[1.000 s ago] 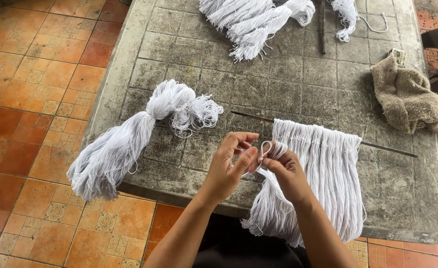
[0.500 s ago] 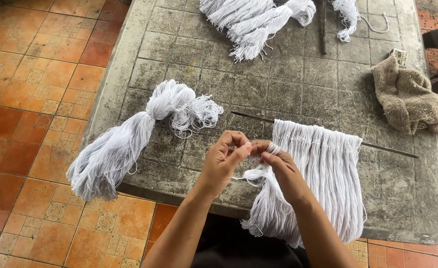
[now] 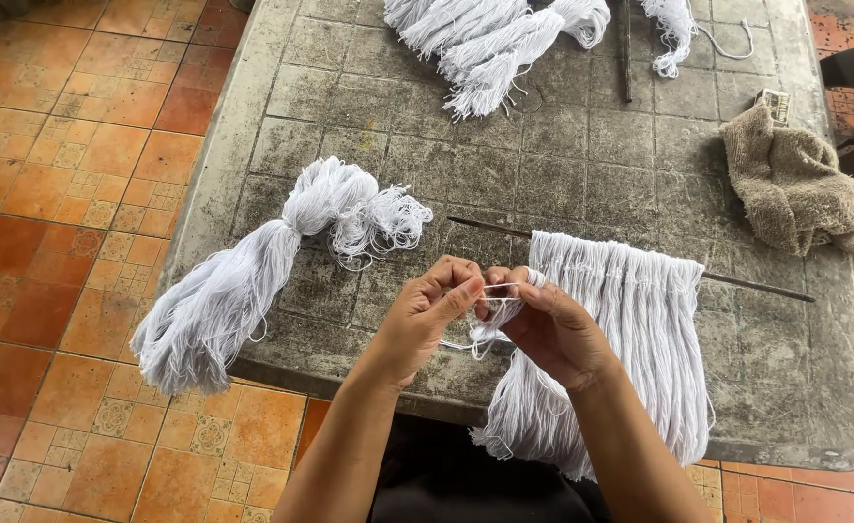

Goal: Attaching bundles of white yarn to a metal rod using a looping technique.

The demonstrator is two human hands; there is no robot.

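Note:
A curtain of white cotton strings [image 3: 630, 329] hangs from a thin dark rod [image 3: 756, 286] lying across the stone table [image 3: 563, 165]. My left hand [image 3: 427, 315] and my right hand [image 3: 543, 324] meet at the curtain's left edge. Both pinch the same short stretch of white string [image 3: 497, 291], pulled taut between the fingertips. More loose strands trail down below my right hand, over the table's front edge.
A tied bundle of white yarn [image 3: 253, 281] lies left of my hands, overhanging the table edge. More yarn bundles [image 3: 490, 39] sit at the far side beside another dark rod [image 3: 626, 58]. A beige cloth [image 3: 795, 184] lies at the right. An orange tiled floor [image 3: 49, 194] spreads to the left.
My hands have drawn closer together and the string between them is now pulled short and tight. The loop seen earlier near my right fingers has closed up.

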